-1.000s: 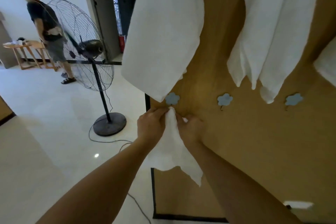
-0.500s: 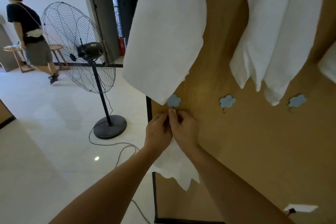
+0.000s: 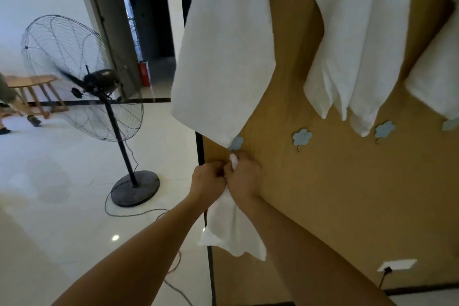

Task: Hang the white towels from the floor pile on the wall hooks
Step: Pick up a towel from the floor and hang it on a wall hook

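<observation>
White towel (image 3: 232, 227) held up to blue flower hook (image 3: 237, 143)
Its top corner was pinched by left hand (image 3: 208, 182) and right hand (image 3: 244, 177)

Both forearms are bare all the way down, no sleeves showing. The left hand (image 3: 207, 181) wears nothing. The right hand (image 3: 244, 177) is likewise ungloved.

A tan wood-panelled wall (image 3: 347, 194) with a dark edge trim filled the right side, a white socket (image 3: 397, 265) low on it. Glossy pale floor tiles (image 3: 62, 194) reflected a ceiling light. A black pedestal fan (image 3: 82, 79) stood near a dark doorway (image 3: 139, 32), and a wooden side table (image 3: 34, 87) sat against the white wall.
</observation>
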{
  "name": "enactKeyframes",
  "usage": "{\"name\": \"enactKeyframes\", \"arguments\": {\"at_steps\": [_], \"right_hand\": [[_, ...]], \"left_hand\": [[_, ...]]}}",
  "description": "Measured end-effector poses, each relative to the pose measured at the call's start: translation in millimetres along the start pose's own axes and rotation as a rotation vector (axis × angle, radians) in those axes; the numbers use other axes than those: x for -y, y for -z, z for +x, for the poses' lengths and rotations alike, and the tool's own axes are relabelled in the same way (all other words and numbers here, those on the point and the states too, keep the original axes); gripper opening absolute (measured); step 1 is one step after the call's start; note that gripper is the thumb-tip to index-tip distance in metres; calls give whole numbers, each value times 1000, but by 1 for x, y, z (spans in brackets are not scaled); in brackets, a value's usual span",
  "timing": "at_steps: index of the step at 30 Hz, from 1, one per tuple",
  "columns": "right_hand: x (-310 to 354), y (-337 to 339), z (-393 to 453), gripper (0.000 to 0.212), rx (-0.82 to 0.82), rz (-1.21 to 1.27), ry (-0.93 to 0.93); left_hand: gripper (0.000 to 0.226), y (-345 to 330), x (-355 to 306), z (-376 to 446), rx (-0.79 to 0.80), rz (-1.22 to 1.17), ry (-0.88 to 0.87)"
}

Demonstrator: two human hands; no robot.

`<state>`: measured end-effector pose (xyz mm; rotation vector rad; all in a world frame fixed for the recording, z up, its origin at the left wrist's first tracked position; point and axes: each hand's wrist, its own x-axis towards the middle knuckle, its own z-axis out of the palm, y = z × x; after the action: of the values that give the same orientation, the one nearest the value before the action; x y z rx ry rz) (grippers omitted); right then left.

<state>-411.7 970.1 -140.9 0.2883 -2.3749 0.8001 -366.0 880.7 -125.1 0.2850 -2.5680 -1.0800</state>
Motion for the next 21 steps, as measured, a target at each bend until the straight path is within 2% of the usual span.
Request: {"name": "enactKeyframes", "arguments": {"at_steps": [3,4,6,8,11,15,18,21], "right_hand": [[9,10,-5,47,13,-93,-105],[8,13,-5,46,67,-85,-130],[9,21,-10,28,302,-32,-215],[11,26,-19,32,409,-22,-283],[19,39,-31,50,389,-2,-353],[25,67,-53,75,332,-104,-438],[21,95,-68,80,284,-145,-492],[13,136,-86,76,208,-195,-531]], "left_hand": [[28,14,3,4,112,81,-80],[27,19,4,5,143,104,-103],[26,31,5,7,174,147,-162],[28,42,5,7,169,162,-230],[19,52,8,6,187,107,-300],[32,58,1,0,204,98,-402],[31,58,-17,-13,218,67,-487],[32,53,-45,-32,273,87,-593]]}}
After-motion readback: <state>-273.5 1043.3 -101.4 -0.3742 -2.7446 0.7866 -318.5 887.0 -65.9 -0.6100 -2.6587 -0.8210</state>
